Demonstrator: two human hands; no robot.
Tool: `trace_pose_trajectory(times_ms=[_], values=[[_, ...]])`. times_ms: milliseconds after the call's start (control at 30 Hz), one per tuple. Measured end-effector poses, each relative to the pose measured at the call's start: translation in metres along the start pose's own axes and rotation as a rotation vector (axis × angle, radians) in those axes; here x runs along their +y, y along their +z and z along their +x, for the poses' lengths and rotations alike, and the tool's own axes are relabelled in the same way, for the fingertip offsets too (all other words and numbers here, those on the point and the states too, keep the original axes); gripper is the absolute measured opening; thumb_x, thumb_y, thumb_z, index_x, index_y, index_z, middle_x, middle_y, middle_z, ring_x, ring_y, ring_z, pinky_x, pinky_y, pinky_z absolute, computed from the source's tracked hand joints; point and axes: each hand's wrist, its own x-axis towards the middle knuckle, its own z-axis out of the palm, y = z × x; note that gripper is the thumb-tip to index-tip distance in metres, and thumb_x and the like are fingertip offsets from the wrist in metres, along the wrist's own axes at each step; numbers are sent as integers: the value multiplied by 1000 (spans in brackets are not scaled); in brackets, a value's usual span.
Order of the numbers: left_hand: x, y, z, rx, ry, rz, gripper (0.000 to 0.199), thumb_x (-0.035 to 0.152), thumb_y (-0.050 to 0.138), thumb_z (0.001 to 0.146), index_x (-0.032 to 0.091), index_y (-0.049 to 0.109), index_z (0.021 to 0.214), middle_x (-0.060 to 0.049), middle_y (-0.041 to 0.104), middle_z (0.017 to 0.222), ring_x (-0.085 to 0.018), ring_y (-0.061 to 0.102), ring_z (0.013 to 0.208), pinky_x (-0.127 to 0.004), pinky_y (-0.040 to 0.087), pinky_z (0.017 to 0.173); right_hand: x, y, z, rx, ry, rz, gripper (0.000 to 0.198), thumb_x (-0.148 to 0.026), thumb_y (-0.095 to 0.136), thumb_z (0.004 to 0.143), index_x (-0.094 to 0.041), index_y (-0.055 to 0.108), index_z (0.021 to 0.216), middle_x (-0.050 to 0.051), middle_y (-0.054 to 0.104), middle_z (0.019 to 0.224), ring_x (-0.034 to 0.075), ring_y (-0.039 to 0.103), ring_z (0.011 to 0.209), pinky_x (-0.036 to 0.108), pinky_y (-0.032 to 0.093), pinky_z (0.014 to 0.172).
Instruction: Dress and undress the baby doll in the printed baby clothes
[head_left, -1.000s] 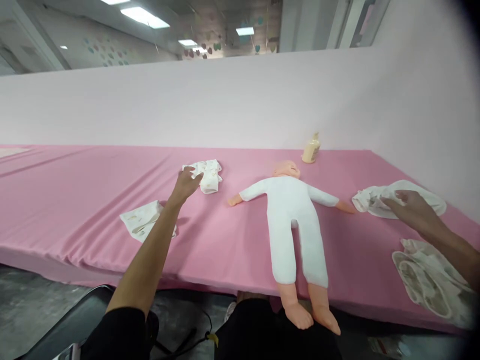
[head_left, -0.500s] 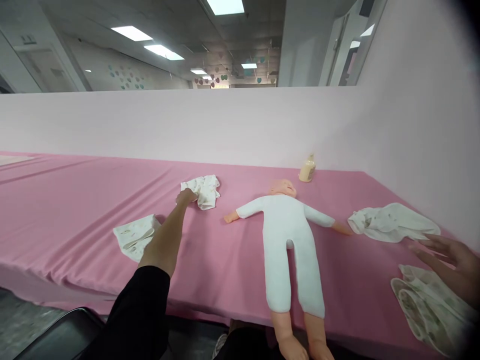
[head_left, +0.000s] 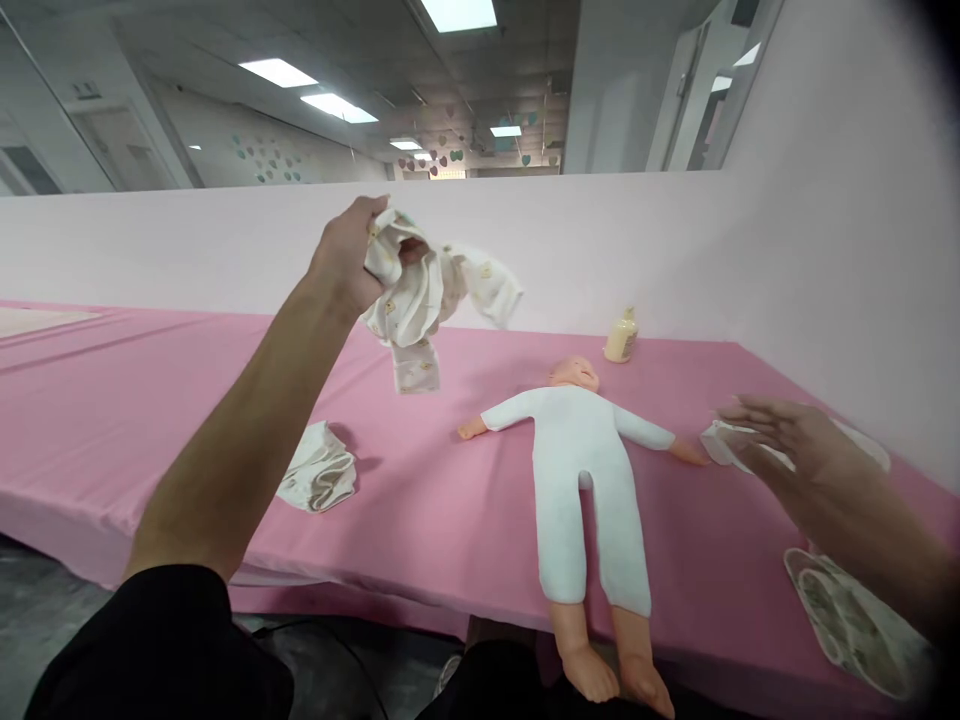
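My left hand [head_left: 352, 255] is closed on a small white printed baby shirt [head_left: 424, 300], held up above the table with its sleeves hanging loose. My right hand [head_left: 799, 440] is open, fingers stretched out, over a white cloth [head_left: 724, 443] at the right that it partly hides. Between my hands a baby doll [head_left: 581, 470] with a white cloth body lies on its back, arms spread, its feet past the near edge. Below my left forearm sits a crumpled white printed cloth [head_left: 322, 470]. Under my right forearm lies a folded printed cloth [head_left: 855, 620].
A pink sheet [head_left: 450, 520] covers the table. A cream pump bottle [head_left: 621, 337] stands at the back against the white low wall [head_left: 225, 250]. The wall continues along the right side. At the far left lies a pale flat item [head_left: 45, 320].
My left hand has lifted the baby shirt off the table, and it has unfolded partly. My right hand has moved left and up, over the white cloth. The left cloth has shifted and crumpled.
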Motion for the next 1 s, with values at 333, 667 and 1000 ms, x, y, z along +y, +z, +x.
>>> trace_pose_trajectory(times_ms=[333, 667, 1000], values=[[36, 101, -148, -295, -113, 24, 17, 26, 58, 98, 10, 63, 92, -4, 60, 87, -13, 62, 81, -27, 54, 75, -136, 30, -32, -304, -321, 552, 77, -47, 74, 86, -31, 39, 153, 14, 50, 152, 33, 54, 135, 53, 52, 105], [47, 94, -198, -320, -206, 114, 33, 35, 83, 77, 15, 67, 98, -7, 69, 91, -16, 66, 78, -27, 52, 68, -147, -4, -29, -337, -154, 714, 19, -39, 65, 93, -22, 70, 102, 4, 70, 89, 17, 64, 70, 29, 51, 57], [52, 105, -230, -499, -54, -5, 87, 39, 82, 79, 32, 39, 154, -12, 51, 150, -31, 46, 142, -48, 44, 112, -207, -80, -30, 16, -364, 1041, 13, -30, 64, 93, -27, 68, 104, 1, 63, 86, 17, 64, 76, 32, 57, 67]])
